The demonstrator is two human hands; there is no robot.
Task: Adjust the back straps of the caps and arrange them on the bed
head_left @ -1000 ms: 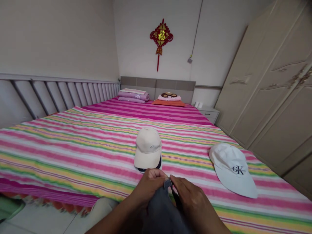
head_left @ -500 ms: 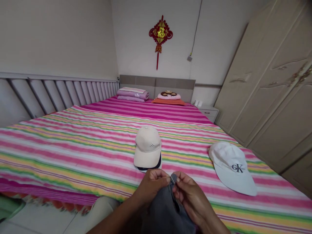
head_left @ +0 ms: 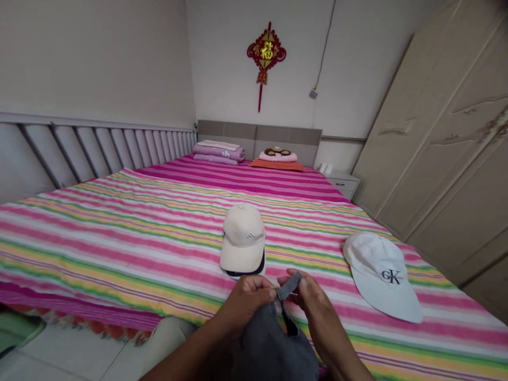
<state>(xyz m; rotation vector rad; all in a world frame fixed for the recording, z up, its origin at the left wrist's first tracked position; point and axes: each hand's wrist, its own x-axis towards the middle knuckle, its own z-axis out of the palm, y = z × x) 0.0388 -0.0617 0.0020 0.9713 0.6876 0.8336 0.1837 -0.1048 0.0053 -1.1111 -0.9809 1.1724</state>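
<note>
A dark grey cap [head_left: 264, 344] is held low in front of me, its back strap and opening facing up. My left hand [head_left: 252, 299] pinches the cap beside the strap's metal buckle. Between the thumb and fingers of my right hand [head_left: 315, 304] is the free end of the grey strap [head_left: 291, 286], drawn out from the buckle. A beige cap [head_left: 243, 238] lies just beyond my hands, over a dark-brimmed cap [head_left: 260, 266] that shows only at its edge. To the right rests a white cap [head_left: 381, 275] with black letters on its front.
The caps lie on a bed with a striped sheet [head_left: 119, 227]. Folded purple bedding [head_left: 219, 153] and a pink pillow [head_left: 278, 155] are by the headboard [head_left: 226, 129]. A rail [head_left: 119, 148] runs along the left; a wardrobe [head_left: 436, 159] and a nightstand [head_left: 343, 182] stand right.
My right hand has moved slightly up and right, and more of the strap now shows past the buckle. My left hand keeps its hold. The view has shifted slightly.
</note>
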